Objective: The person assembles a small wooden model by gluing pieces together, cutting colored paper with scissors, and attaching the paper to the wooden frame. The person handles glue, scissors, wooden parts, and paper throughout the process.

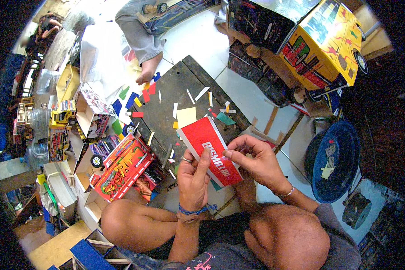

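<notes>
A flat red rectangular panel [200, 137] with white lettering and a white border is tilted above the low board. My left hand [194, 177] grips it from the lower left, thumb lying on its red face. At the panel's right edge, beside the lettering, my right hand [255, 157] is closed in a pinch of thumb and finger; whether it has the edge or a small piece of lettering is too fine to make out. Under the panel, a dark worn board [166, 94] carries a cream paper piece [186, 117] and scattered coloured and white scraps.
Left of the board stands a red decorated toy truck body [123, 168] with loose wheels nearby. A large yellow toy truck [326, 45] occupies the upper right. A blue basin [336, 162] with scraps stands at right. Another person's bare foot [149, 69] rests beyond the board.
</notes>
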A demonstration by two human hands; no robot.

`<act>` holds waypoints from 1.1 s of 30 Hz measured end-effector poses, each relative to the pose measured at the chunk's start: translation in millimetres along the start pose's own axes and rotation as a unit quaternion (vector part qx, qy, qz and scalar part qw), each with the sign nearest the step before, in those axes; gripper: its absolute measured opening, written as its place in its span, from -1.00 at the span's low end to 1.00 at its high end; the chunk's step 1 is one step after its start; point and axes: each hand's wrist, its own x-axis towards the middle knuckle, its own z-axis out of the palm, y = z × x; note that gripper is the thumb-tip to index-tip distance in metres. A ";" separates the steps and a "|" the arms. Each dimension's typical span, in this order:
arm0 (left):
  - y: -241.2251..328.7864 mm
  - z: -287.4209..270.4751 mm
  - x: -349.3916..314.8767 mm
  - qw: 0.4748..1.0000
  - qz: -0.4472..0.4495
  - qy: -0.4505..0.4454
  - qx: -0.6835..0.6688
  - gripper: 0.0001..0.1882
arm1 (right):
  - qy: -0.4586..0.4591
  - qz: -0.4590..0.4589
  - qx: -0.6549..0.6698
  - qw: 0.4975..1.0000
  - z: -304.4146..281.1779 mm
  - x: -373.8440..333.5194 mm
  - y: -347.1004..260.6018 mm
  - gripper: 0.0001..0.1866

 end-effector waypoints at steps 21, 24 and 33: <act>-4.5 -4.8 3.7 0.999 0.030 0.008 0.019 -0.72 | -0.009 -0.001 -0.030 0.999 3.4 -1.6 -3.4 -0.81; -5.7 -8.6 2.9 1.000 0.014 -0.001 -0.021 -0.68 | -0.018 0.014 -0.005 1.000 2.3 -0.4 0.7 -0.79; 4.2 -13.6 3.8 0.994 -0.046 -0.030 -0.090 -0.27 | -0.058 0.049 0.045 0.996 -3.4 0.6 3.4 -0.78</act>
